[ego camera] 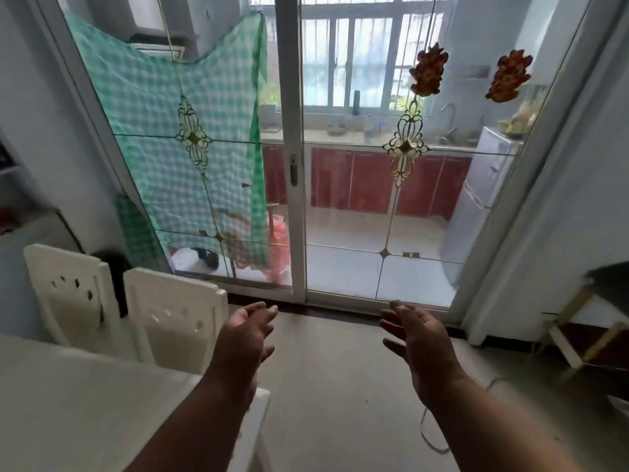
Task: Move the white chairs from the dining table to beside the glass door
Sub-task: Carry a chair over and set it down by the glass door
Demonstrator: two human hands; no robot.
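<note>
Two white chairs stand side by side at the left, their backs toward me: one point(64, 294) against the wall and one point(173, 321) nearer the middle, both close to the sliding glass door point(340, 216). A third white chair or table edge point(85, 413) fills the lower left, under my left forearm. My left hand point(245, 338) hovers open just right of the nearer chair's back, touching nothing. At the same height, my right hand point(418, 338) is open over bare floor, palm facing inward.
A green checked cloth point(177, 131) hangs behind the left door pane. A wooden-legged stand point(585, 335) sits at the right wall. A thin cord point(429, 434) lies on the floor near my right arm. Bare floor point(333, 362) stretches in front of the door.
</note>
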